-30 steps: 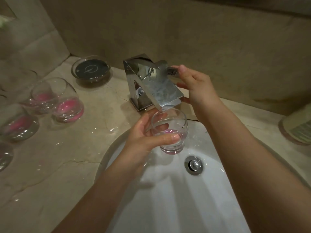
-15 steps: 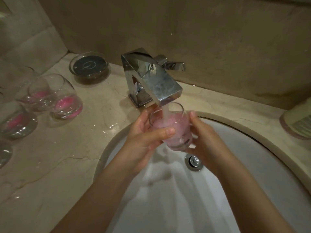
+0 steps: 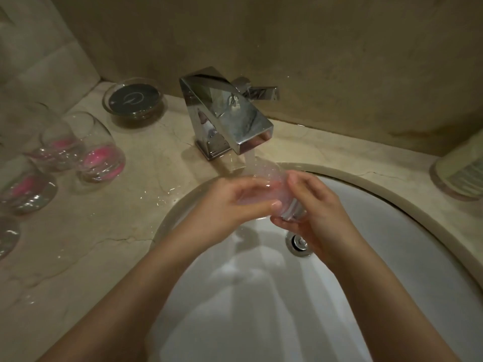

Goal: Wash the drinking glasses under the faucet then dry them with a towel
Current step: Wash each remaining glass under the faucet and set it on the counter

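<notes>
Glass (image 3: 264,194) under running faucet (image 3: 230,118), gripped by both hands.

Tilted over the sink's (image 3: 392,205) back edge, water (image 3: 252,160) pouring onto it. Left hand (image 3: 230,205) curled round its left side, thumb across the front; right hand (image 3: 313,212) cupped round base and right side. Drain (image 3: 298,242) just below the right hand. On the counter's (image 3: 104,231) left edge, more glasses (image 3: 100,155) with pink inside; a dish (image 3: 134,100) near the back left corner; a container (image 3: 460,173) at the right edge.
</notes>
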`<state>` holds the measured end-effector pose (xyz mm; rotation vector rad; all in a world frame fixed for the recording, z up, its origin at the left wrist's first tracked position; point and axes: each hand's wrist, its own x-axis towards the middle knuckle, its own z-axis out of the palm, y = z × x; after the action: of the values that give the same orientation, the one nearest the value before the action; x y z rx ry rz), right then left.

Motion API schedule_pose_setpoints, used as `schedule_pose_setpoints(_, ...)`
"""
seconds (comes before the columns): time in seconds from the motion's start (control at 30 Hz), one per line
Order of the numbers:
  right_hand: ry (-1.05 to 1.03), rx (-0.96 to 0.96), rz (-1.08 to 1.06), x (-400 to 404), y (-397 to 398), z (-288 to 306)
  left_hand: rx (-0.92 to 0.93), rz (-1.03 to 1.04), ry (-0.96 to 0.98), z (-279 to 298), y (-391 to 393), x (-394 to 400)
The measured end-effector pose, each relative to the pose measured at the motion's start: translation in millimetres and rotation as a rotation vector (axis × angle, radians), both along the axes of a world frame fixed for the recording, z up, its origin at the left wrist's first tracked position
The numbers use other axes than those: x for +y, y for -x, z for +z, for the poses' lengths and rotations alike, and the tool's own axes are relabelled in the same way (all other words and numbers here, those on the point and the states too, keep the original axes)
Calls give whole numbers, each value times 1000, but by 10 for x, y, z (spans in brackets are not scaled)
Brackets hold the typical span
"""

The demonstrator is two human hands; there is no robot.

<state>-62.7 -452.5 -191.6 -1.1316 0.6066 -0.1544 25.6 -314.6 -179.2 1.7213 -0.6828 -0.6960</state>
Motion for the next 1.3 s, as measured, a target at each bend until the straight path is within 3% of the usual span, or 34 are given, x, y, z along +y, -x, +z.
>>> schedule_pose_setpoints(0.23,105,-55,17,-27,-56,50,332,-48,120,10,-85,-70)
schedule_pose_setpoints(0.5,40,56,175,-171,-97,92,433,43,160,-76,-57,-93)
schedule_pose_setpoints(0.67,265,-27,206,-195,-74,61,554,129,185,-56,-76,-122)
schedule_pose_setpoints(0.87,74,39,252,-204,-99,78,505,69,140,-29,-84,-103)
schedule_pose_setpoints(1.07,334,-33,254,-252,-55,92,587,52,131,31,-91,-112)
schedule_pose_setpoints(1.23,78,43,274,-270,-77,138,474,29,89,33,-75,-109)
schedule_pose_setpoints(1.3,88,64,263,-244,-86,135,480,41,84,30,-58,-119)
